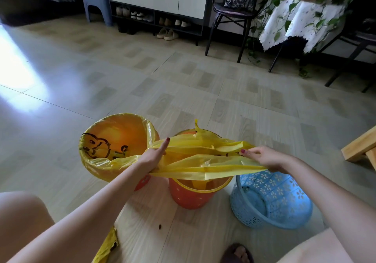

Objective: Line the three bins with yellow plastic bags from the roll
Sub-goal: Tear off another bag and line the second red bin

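The yellow bag (205, 161) is stretched flat just above the orange bin (191, 193), between the already lined bin (114, 146) and the unlined blue basket (270, 199). To do this well, part the mouth evenly, lower the bottom inside, then fold the edge over the rim. Left hand (155, 157) grips one end, forefinger extended; right hand (262, 158) pinches the other

We see everything from one head-worn wide-angle camera, looking forward and steeply down over our own arms. The bins (191, 191) sit close below us; the floor (162, 75) stretches away toward far furniture.
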